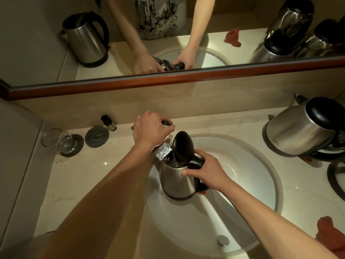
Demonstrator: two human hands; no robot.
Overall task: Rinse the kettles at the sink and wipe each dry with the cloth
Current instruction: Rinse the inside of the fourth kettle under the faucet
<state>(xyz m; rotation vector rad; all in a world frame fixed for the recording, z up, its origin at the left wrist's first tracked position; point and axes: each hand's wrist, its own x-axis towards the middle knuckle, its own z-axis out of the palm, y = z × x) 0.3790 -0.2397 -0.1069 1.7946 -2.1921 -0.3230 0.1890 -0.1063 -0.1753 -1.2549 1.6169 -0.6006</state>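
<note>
Cloth (325, 232): on worktop (89, 186), near right, untouched.
Kettle (177, 180): upright in sink (242, 184), lid (182, 146) open, water inside. My right hand (205, 172) grips its handle; I hold it level so the mouth sits under the spout.
Left hand (151, 129): curled round the tap (168, 123); I ease the flow, avoiding splash.
Second kettle (298, 131): far right, tilted, waiting.

Warm, dim yellowish light fell from above, glaring brightest off the white sink (261, 176) bowl and the worktop (104, 176), while the corners sank into shadow and the wide lens bowed the mirror frame (168, 79).
</note>
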